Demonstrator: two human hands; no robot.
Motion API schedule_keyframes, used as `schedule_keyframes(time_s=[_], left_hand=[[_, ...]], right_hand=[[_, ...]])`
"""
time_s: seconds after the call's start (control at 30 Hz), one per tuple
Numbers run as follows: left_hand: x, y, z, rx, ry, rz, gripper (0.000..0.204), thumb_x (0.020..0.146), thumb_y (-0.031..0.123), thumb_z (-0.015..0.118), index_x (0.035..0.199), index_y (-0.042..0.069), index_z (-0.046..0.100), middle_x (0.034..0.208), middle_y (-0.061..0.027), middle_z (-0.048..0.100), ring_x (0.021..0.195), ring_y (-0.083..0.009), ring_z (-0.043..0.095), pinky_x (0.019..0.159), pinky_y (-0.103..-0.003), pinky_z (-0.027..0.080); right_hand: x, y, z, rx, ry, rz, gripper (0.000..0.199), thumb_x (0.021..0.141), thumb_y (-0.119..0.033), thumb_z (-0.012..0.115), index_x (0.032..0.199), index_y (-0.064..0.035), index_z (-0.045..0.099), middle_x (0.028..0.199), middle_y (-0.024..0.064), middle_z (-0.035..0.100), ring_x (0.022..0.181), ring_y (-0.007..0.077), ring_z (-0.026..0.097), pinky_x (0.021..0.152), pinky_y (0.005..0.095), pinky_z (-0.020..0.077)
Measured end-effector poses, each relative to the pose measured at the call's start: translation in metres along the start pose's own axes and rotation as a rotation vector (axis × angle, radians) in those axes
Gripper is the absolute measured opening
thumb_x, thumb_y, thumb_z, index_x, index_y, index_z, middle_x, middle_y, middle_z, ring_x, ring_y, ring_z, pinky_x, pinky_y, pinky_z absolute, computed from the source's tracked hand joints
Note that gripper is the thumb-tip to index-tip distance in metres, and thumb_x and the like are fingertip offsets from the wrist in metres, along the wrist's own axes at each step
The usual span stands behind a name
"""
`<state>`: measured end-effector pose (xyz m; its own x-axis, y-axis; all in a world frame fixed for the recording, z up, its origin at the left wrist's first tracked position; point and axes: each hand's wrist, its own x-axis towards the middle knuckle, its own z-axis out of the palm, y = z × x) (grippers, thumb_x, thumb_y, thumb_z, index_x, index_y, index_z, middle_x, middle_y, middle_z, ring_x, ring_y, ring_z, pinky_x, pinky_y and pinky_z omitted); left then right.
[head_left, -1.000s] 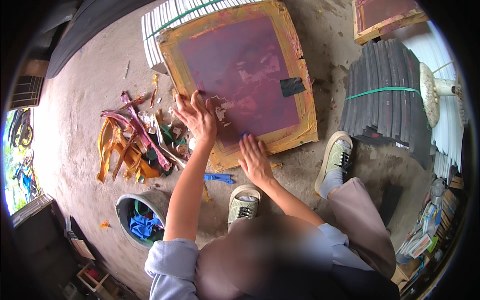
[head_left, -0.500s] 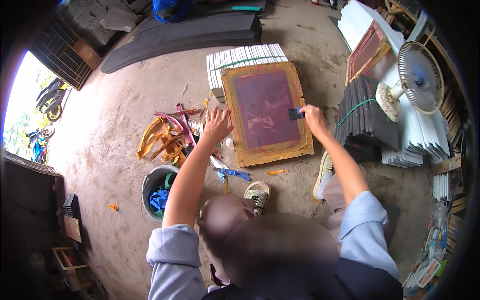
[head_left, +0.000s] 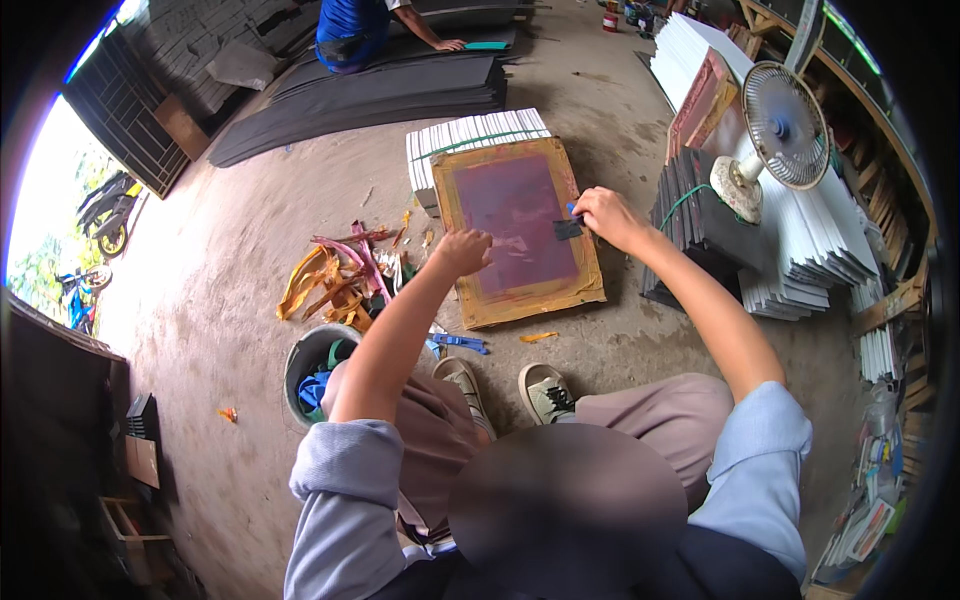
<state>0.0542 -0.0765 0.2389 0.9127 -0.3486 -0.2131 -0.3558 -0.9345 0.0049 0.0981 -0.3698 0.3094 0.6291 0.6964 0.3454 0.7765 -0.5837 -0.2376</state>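
Note:
A screen-printing frame (head_left: 518, 215) with purple mesh and a yellowish-brown taped border lies in front of me. Its far end leans on a bundle of white sheets (head_left: 478, 137) tied with green cord. Over the frame's left border my left hand (head_left: 465, 252) reaches, fingers apart and holding nothing. At the right border, my right hand (head_left: 612, 217) is closed on a small blue piece (head_left: 574, 210), mostly covered by the fingers. Beside that piece a dark rectangular patch (head_left: 567, 230) shows on the mesh; whether the two are joined I cannot tell.
Left of the frame lie peeled tape strips (head_left: 330, 275) and a bucket (head_left: 297, 372) of cloths. A blue clamp-like tool (head_left: 460, 343) lies nearby. A fan (head_left: 785, 125) stands on stacked boards at right. Another person (head_left: 352, 35) is by black sheets (head_left: 390, 105).
My left hand has moved from the left border inward over the frame. My right foot has come in beside the left. The other person's arm now shows as the view shifted.

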Motion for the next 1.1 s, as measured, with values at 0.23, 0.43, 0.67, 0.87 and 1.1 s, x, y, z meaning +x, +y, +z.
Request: schedule_keyframes(time_s=[0.23,0.43,0.67,0.87,1.1], left_hand=[[0.028,0.047,0.122,-0.095,0.025,-0.060,0.046,0.086,0.035,0.063,0.124,0.010,0.052,0.121,-0.0135,0.057,0.119,-0.0317,0.053,0.100,-0.046,0.042],[0.019,0.041,0.205,-0.165,0.224,-0.175,0.073,0.081,0.035,0.069,0.139,0.003,0.040,0.146,-0.0151,0.033,0.140,-0.0315,0.027,0.112,-0.052,0.027],[0.004,0.035,0.230,-0.336,0.152,-0.159,0.121,0.067,0.053,0.078,0.152,0.002,0.009,0.159,-0.0207,0.003,0.147,-0.0390,0.000,0.115,-0.062,0.010],[0.005,0.035,0.235,-0.179,0.039,-0.231,0.119,0.066,0.057,0.077,0.154,0.008,0.012,0.159,-0.0207,0.006,0.147,-0.0406,0.003,0.113,-0.064,0.009],[0.007,0.039,0.231,-0.254,-0.034,-0.180,0.117,0.069,0.051,0.077,0.153,0.005,0.011,0.157,-0.0279,0.002,0.145,-0.0470,-0.001,0.111,-0.068,0.006]], right_hand=[[-0.058,0.036,0.065,0.131,-0.118,0.212,0.009,0.078,0.001,0.066,0.088,0.0004,0.065,0.092,0.0135,0.064,0.096,0.0294,0.060,0.085,0.0394,0.0496],[-0.061,0.064,0.172,0.471,0.003,0.479,0.013,0.081,0.005,0.062,0.093,-0.0014,0.061,0.090,0.0142,0.062,0.083,0.0314,0.062,0.075,0.0406,0.0507],[-0.029,0.069,0.273,0.670,0.196,0.628,0.009,0.080,-0.001,0.069,0.087,-0.0013,0.063,0.082,0.0102,0.060,0.073,0.0247,0.061,0.066,0.0353,0.0488],[-0.041,0.040,0.310,0.253,0.247,0.578,0.017,0.069,-0.006,0.078,0.075,-0.0132,0.064,0.076,-0.0029,0.057,0.083,0.0203,0.052,0.076,0.0372,0.0390],[0.049,0.079,0.307,0.143,0.418,0.558,0.011,0.077,-0.022,0.074,0.076,-0.0174,0.064,0.079,-0.0039,0.059,0.087,0.0232,0.051,0.075,0.0439,0.0354]])
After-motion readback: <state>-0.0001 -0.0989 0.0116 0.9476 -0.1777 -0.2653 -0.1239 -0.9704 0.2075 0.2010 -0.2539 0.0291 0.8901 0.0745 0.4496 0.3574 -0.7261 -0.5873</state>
